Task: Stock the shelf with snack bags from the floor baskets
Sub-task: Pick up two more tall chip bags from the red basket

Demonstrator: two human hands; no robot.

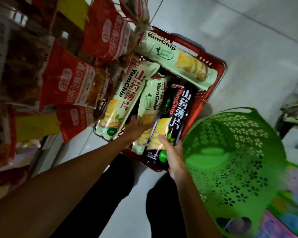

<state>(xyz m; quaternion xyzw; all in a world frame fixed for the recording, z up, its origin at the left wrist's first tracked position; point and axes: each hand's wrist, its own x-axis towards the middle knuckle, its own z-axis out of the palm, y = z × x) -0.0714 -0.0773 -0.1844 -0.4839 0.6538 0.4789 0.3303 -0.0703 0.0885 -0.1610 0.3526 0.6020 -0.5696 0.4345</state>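
A red floor basket holds several long YamChip bags. My right hand grips the lower end of a black YamChip bag, thumb across its front. My left hand reaches into the basket between two cream YamChip bags, one on its left and one in the middle; its fingers are partly hidden among them. A third cream bag lies across the basket's far side. Red snack bags hang or stand on the shelf at the left.
A green perforated basket lies tipped on its side right of my right arm, over a colourful mat. More red bags fill the shelf above the red basket. Pale floor tiles spread behind. My dark trouser legs are below.
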